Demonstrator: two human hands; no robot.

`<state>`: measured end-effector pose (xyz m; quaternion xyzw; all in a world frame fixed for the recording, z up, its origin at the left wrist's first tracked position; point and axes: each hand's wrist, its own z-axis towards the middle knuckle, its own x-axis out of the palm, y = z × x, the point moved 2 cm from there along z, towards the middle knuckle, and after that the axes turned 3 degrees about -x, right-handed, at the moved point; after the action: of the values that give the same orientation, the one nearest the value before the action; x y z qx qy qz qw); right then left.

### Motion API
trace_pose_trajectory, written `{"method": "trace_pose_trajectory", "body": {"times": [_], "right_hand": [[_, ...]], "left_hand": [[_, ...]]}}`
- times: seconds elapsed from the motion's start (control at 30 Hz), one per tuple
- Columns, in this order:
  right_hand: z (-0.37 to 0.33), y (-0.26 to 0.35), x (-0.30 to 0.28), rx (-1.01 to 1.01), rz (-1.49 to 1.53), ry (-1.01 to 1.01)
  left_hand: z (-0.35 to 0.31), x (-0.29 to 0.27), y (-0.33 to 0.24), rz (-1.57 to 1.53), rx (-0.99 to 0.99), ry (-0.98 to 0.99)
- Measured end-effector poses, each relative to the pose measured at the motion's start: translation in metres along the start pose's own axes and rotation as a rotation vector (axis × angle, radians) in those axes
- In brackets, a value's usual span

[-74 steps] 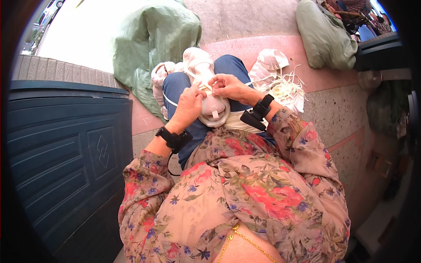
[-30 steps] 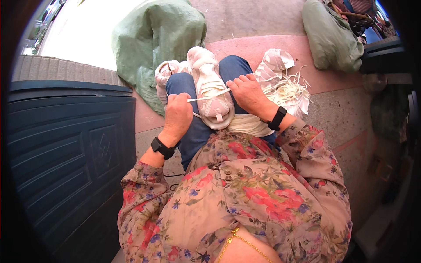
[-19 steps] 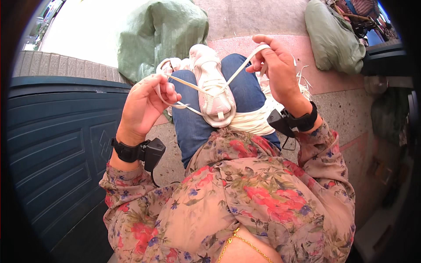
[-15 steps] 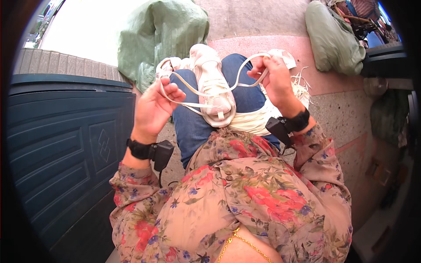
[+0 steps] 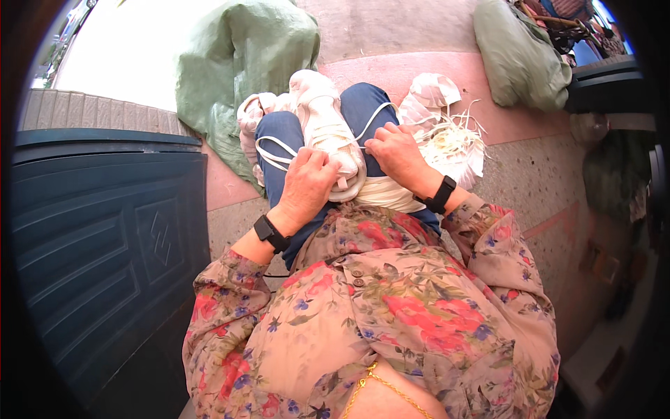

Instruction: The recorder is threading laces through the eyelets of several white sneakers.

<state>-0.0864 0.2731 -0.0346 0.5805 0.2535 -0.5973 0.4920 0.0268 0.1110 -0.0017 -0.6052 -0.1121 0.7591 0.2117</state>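
Note:
A pale pinkish-white lace-up sneaker [image 5: 319,115] lies across my lap, its toe away from me and its heel close to my belly. My left hand [image 5: 307,187] is closed at the near left side of the sneaker, fingertips pinched at the flat white shoelace [image 5: 276,141]. That lace loops out to the left over my knee. Beside the sneaker's right edge, my right hand [image 5: 403,159] pinches the lace's other side, which arches up over my right knee. The fingers partly hide the eyelets and the exact grip points.
A bundle of cream laces [image 5: 391,194] lies on my lap, with loose lace ends [image 5: 457,136] spilling right over white crumpled material [image 5: 429,94]. More pale shoes [image 5: 252,115] sit by my left knee. Green sacks [image 5: 241,63] stand ahead; a dark blue panelled door [image 5: 105,237] is at left.
Both hands have come down and inward from holding the lace raised and spread wide. They are now close to the sneaker's sides, and the lace loops lie lower.

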Motion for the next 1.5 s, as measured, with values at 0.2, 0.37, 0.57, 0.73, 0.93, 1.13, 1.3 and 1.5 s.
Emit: {"method": "trace_pose_trajectory", "body": {"times": [0.2, 0.37, 0.57, 0.73, 0.93, 1.13, 1.3, 1.5], "right_hand": [[0.000, 0.003, 0.001, 0.110, 0.218, -0.021], [0.012, 0.007, 0.004, 0.135, 0.108, 0.073], [0.028, 0.017, 0.011, -0.080, -0.065, 0.046], [0.023, 0.013, 0.003, 0.000, -0.023, 0.031], [0.011, 0.023, 0.002, 0.122, -0.037, -0.055], [0.012, 0.027, -0.001, 0.106, -0.076, -0.064], [0.012, 0.016, 0.010, 0.193, 0.108, -0.032], [0.013, 0.019, 0.005, 0.218, 0.344, -0.057]], "left_hand": [[0.003, 0.007, 0.006, 0.037, 0.045, 0.025], [-0.006, 0.000, 0.006, -0.103, -0.136, 0.076], [-0.006, 0.002, 0.005, -0.019, -0.070, 0.011], [-0.002, 0.011, 0.010, 0.051, -0.035, 0.063], [-0.001, 0.010, 0.011, 0.047, -0.021, 0.071], [-0.005, 0.001, 0.016, -0.178, -0.184, 0.013], [-0.039, 0.003, 0.037, -1.066, -1.056, 0.186], [-0.024, 0.014, 0.053, -0.585, -0.963, 0.082]]}}
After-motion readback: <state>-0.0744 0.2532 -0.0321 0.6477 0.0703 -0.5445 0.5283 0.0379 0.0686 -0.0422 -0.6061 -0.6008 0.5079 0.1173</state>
